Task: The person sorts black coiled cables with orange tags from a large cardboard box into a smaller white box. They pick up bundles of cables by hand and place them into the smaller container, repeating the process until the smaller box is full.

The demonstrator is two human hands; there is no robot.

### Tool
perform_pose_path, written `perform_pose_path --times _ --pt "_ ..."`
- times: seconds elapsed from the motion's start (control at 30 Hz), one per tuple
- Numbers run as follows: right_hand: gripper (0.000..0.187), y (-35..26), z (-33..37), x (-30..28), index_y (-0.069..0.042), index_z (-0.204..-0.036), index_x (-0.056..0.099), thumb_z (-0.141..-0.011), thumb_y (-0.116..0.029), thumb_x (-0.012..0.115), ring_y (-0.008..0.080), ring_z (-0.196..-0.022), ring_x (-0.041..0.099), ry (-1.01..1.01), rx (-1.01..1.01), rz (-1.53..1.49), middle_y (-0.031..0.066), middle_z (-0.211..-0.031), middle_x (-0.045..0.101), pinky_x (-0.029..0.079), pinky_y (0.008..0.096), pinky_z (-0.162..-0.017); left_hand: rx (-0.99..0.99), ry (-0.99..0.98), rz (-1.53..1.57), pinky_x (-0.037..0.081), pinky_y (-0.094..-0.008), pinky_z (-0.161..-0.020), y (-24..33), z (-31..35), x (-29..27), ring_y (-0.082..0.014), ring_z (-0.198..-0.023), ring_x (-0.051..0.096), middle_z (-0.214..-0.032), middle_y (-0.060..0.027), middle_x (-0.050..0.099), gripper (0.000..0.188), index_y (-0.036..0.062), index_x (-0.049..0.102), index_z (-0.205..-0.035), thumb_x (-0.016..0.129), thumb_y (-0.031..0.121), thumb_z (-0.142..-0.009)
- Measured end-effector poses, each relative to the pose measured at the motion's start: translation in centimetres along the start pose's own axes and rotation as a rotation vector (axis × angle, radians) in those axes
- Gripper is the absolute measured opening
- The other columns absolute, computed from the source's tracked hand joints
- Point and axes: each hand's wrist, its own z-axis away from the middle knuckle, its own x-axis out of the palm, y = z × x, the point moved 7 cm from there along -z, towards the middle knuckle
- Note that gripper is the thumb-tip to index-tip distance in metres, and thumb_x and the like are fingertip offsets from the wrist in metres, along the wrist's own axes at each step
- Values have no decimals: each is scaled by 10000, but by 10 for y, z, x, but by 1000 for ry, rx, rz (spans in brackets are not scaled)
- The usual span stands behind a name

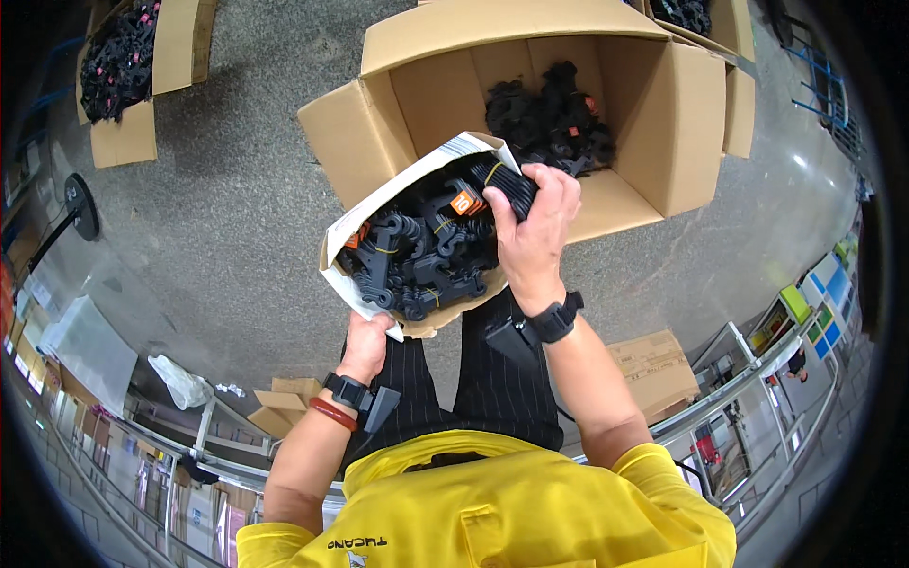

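A small box (pixel 396 189), white outside with brown inner cardboard, is tilted above the floor in front of me. It is full of black plastic hangers (pixel 383 270) in bundles tied with yellow bands, some bearing orange tags. My left hand (pixel 365 346) is closed on the box's lower left corner, its fingertips partly hidden under the cardboard. At the box's right end my right hand (pixel 538 232) grips a bundle of black hangers (pixel 511 189), thumb on one side and fingers on the other. Just beyond, a large open carton (pixel 653 123) holds a pile of similar black hangers (pixel 549 114).
Another carton (pixel 175 47) with black pieces stands at the far left, and one more (pixel 729 28) at the far right. A black round base (pixel 82 206) is on the left floor. Flattened cardboard (pixel 653 369) and metal rails (pixel 757 379) lie to the right.
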Motion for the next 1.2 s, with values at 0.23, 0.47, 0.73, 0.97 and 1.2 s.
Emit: perform_pose_path --times 0.23,0.47,0.73,0.97,1.2 --pt "441 26 -18 19 -30 -1021 479 -681 -180 717 308 -1011 453 -273 48 -1 139 -1032 487 349 400 -864 81 128 -45 388 -315 -879 10 1 -9 -226 -969 508 -1020 -70 520 489 -24 443 -1110 426 -85 -625" --pt "376 22 -22 10 -10 -1022 473 -704 -71 665 334 -972 475 -190 -55 -161 166 -1040 488 401 392 -857 0 -7 -38 397 -311 -867 18 3 6 -219 -962 506 -1025 -74 507 516 -12 425 -1126 431 -93 -616" --pt "546 62 -44 -23 -28 -1282 376 -874 -375 481 224 -1103 432 -290 58 -757 123 -1253 416 333 352 -952 -24 31 23 410 -313 -859 17 6 6 -214 -948 518 -1011 -57 520 522 5 432 -1129 432 -106 -619" --pt "748 222 -105 33 -84 -1286 364 -665 -273 734 357 -1072 459 -367 211 117 197 -1194 439 393 428 -921 -40 51 119 416 -340 -855 14 -1 2 -225 -935 526 -1003 -61 535 520 4 471 -1099 441 -125 -597" --pt "1060 236 -94 116 -282 -1415 61 -623 -415 752 439 -1221 290 -706 258 616 213 -1398 182 312 561 -957 -31 59 169 410 -337 -862 15 2 4 -212 -923 527 -969 -41 544 509 31 499 -1085 470 -121 -600"
